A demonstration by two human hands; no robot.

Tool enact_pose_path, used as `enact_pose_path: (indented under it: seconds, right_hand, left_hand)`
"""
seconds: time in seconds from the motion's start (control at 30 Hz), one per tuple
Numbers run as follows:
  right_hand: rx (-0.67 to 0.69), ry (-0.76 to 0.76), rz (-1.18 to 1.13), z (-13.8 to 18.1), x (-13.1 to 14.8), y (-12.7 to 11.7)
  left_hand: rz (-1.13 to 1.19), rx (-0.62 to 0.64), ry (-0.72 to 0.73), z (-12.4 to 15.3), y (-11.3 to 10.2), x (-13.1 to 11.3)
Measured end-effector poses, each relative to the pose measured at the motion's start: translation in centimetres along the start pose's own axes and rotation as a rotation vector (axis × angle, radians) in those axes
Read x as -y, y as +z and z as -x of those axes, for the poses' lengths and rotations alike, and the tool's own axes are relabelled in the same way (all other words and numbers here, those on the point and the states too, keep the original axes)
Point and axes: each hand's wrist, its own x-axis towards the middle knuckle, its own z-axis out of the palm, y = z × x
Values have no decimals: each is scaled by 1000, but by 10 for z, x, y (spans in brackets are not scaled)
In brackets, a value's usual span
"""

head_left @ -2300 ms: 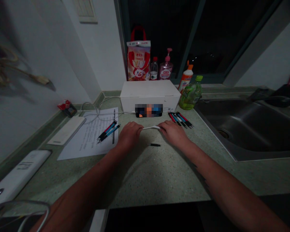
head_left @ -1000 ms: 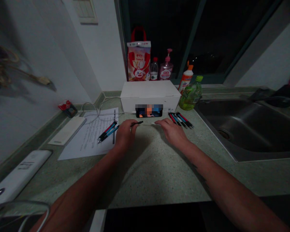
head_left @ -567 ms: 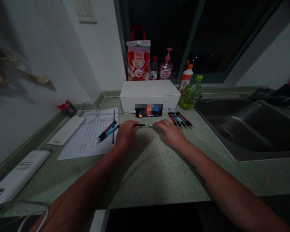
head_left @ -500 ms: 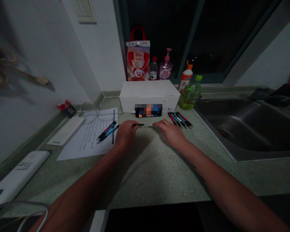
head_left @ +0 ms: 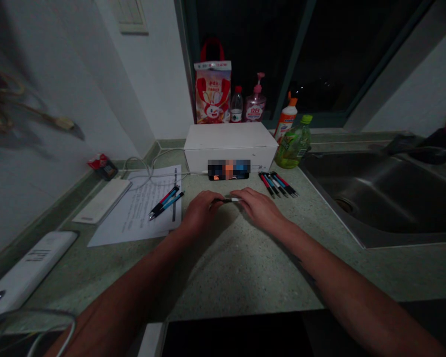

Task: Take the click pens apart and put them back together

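A slim pen (head_left: pixel 228 200), black toward the left and white toward the right, lies level between my two hands, above the countertop. My left hand (head_left: pixel 200 212) pinches its black end. On the white end are the fingertips of my right hand (head_left: pixel 259 207), with the fingers closed round it; they hide part of it. To the left, several red, blue and black pens (head_left: pixel 166 202) lie on a printed paper sheet (head_left: pixel 134 208). Off to the right, several more pens (head_left: pixel 278 184) lie side by side on the counter.
Behind my hands a phone (head_left: pixel 229 170) leans on a white box (head_left: pixel 230 136). A green-capped bottle (head_left: pixel 293 144) stands beside the box, left of the metal sink (head_left: pixel 394 198). At left lie a white power bank (head_left: pixel 102 201), a long white device (head_left: pixel 31 272) and cables.
Both hands have come slightly toward me and closer together, so less of the pen shows between them. The pens on the paper and on the counter lie as before.
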Motion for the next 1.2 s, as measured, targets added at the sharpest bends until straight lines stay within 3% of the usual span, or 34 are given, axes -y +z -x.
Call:
enact_pose_path:
  seconds: [0.27,0.5,0.7,0.9,1.2]
  right_hand:
    - [-15,0,-49,1,-2,4]
    - [34,19,-55,1,3,2]
    - [75,34,-103,1,5,1]
    - [33,117,-180,0,6,4]
    - [132,96,-48,1,8,1]
  left_hand:
    - [210,36,-239,1,-2,-11]
    - [171,-53,-136,2,6,0]
    - [113,-43,-4,2,6,2]
    - [141,-77,-31,3,7,1]
    - [125,-44,151,4,4,1]
